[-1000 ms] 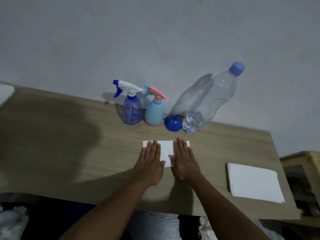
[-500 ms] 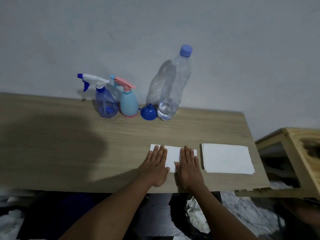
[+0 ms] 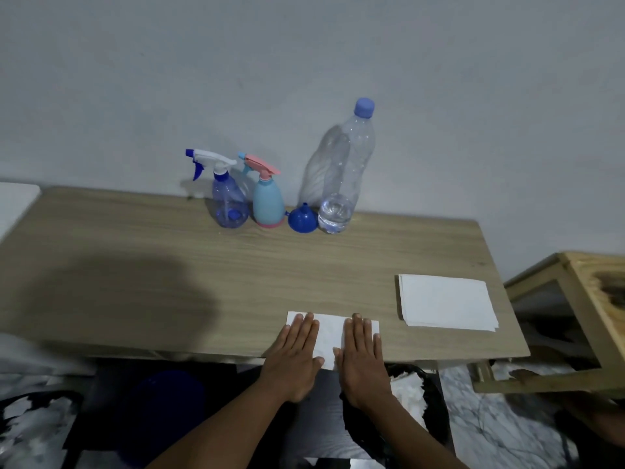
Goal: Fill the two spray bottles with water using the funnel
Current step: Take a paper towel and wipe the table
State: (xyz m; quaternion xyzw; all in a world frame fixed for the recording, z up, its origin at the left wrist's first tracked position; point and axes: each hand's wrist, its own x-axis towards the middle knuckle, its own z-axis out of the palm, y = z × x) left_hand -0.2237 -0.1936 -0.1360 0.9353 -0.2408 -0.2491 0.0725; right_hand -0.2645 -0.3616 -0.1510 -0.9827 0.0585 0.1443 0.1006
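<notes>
At the back of the wooden table (image 3: 142, 265), against the wall, stand a clear blue spray bottle (image 3: 229, 204) with a white and blue trigger and a light blue spray bottle (image 3: 268, 201) with a pink trigger. Right of them a blue funnel (image 3: 302, 220) rests mouth down, beside a tall clear water bottle (image 3: 345, 177) with a blue cap and a little water at its bottom. My left hand (image 3: 294, 357) and my right hand (image 3: 363, 360) lie flat, palms down, on a small white paper (image 3: 329, 336) at the table's front edge, holding nothing.
A stack of white paper sheets (image 3: 446, 302) lies on the table's right part. A wooden frame (image 3: 588, 299) stands to the right of the table. A white object (image 3: 15, 204) shows at the far left edge. Dark and white clutter lies on the floor below.
The camera view has shifted, so the bottles now appear upright and further from my hands. My hands stay flat on the small paper at the table's front edge.
</notes>
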